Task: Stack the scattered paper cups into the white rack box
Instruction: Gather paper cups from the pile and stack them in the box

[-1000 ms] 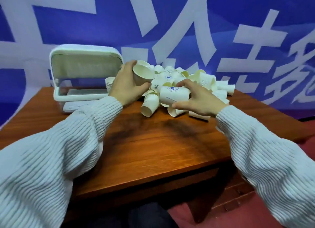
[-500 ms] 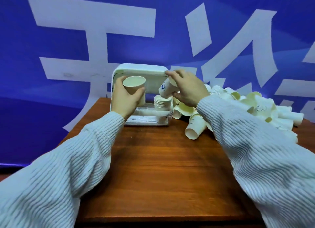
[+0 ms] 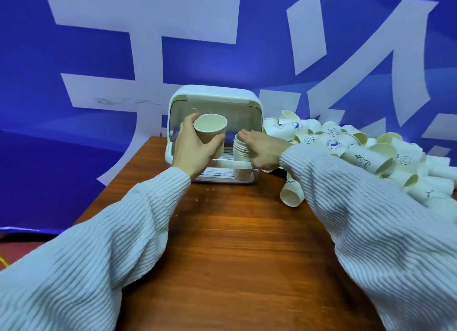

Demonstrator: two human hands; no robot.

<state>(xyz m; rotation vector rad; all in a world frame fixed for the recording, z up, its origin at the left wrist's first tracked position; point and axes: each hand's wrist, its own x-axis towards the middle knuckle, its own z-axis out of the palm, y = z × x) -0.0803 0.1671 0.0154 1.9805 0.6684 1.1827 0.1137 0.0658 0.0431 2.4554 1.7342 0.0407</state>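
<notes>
Paper cups, head view. One paper cup (image 3: 210, 131) is held upright in the left hand (image 3: 195, 151), mouth tilted toward the camera; the thumb is wrapped round its left side and the fingers (image 3: 219, 139) are curled round its right side and base. It is held in front of the open white rack box (image 3: 215, 108), above the slatted tray. A nested stack of cups (image 3: 241, 152) is stood at the right end of the rack box, behind its front rail. The right hand (image 3: 265, 151) is laid over the top of that stack, fingers straight and pressed together, palm down, with the fingertips touching the uppermost rim. A loose pile of cups (image 3: 358, 147) is heaped on the bench (image 3: 235, 231) to the right of the rack box, most lying on their sides. One stray cup (image 3: 291, 194) is lying near the right sleeve (image 3: 358, 219). A blue banner (image 3: 99, 58) with white characters is hung behind.
</notes>
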